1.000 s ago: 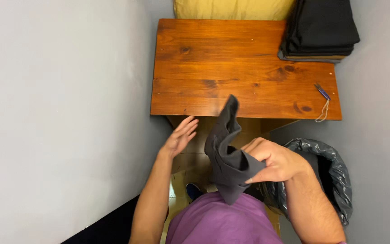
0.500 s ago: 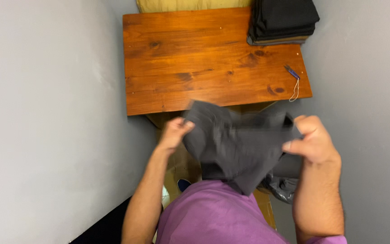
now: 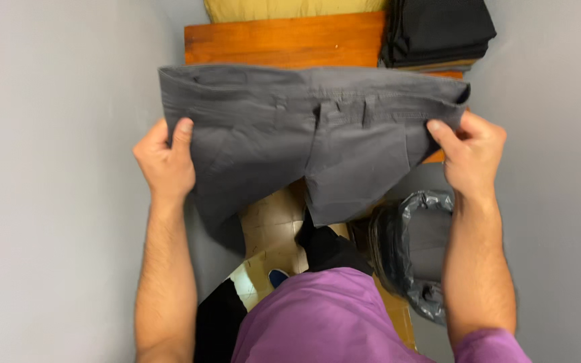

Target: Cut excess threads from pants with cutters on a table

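Stretching across the middle of the view, one pair of dark grey cotton trousers (image 3: 304,134) is held spread out in the air by two bare hands, above one reddish-brown wooden table (image 3: 284,44) of which only the far strip is seen. At the left, the left hand (image 3: 166,161) is clamped on the left edge of the trousers, thumb laid over the front of the cloth and fingers hidden behind it. The waistband is turned towards the top, with belt loops and one pocket flap seen near the centre. At the right, the right hand (image 3: 472,154) is pinched shut on the right edge of the waistband. The two hands are held well apart, one at each side of the garment. Beyond the table's far edge, one mustard-yellow cushion (image 3: 290,8) is seen. On the table's far right corner, one stack of folded black garments (image 3: 438,30) is rested. Below the right hand, one bin lined with a black plastic bag (image 3: 411,249) is stood on the tiled floor (image 3: 270,222).
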